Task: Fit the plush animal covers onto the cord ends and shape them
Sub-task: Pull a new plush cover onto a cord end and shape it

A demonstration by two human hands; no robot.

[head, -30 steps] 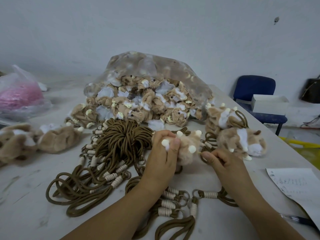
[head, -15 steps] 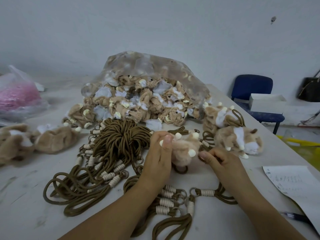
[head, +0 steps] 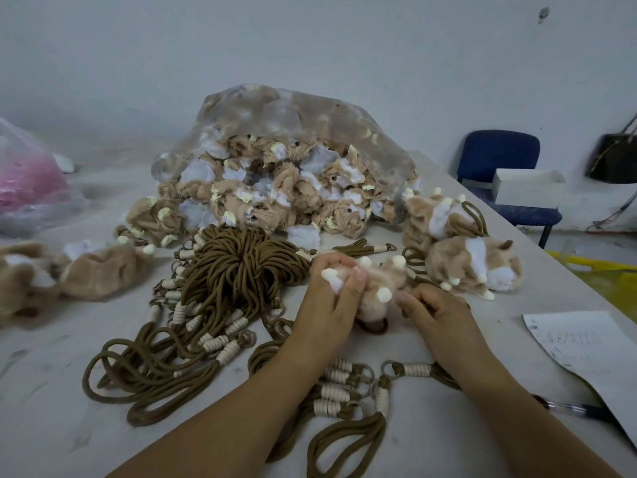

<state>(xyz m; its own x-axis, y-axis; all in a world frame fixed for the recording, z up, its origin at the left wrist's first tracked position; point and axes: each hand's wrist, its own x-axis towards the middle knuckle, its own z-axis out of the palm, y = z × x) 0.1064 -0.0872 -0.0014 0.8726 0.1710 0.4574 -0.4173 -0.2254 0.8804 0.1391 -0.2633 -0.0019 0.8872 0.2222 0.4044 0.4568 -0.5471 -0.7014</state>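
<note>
While both hands meet over the middle of the table (head: 51,426), the left hand (head: 331,298) grips a tan plush cover (head: 382,284), its fingers curled over the top and its thumb pressed in beside one white paw. The right hand (head: 437,312) comes in from the other side with its fingers curled, and its fingertips (head: 403,300) pinch the cover's right edge, though blur hides the exact hold. The cover sits just above the tabletop between the two hands, and a brown cord loop (head: 374,327) pokes out beneath it. Left of the hands lies a tangled bundle of brown cords (head: 241,270), and more cord ends (head: 344,388), bound in white wrapping with metal rings, lie between the forearms. Behind the bundle, a clear plastic bag (head: 293,132) spills a heap of unfitted covers. Two finished plush animals (head: 472,267) rest just right of the hands, one behind the other, the farther with a cord loop lying over it. More limp covers (head: 100,274) lie at the left edge, near a pink-filled bag (head: 27,181). A sheet of paper (head: 586,346) and a pen (head: 579,408) sit at the right edge. Beyond the table stands a blue chair (head: 499,157) with a white box (head: 527,184) on its seat.
</note>
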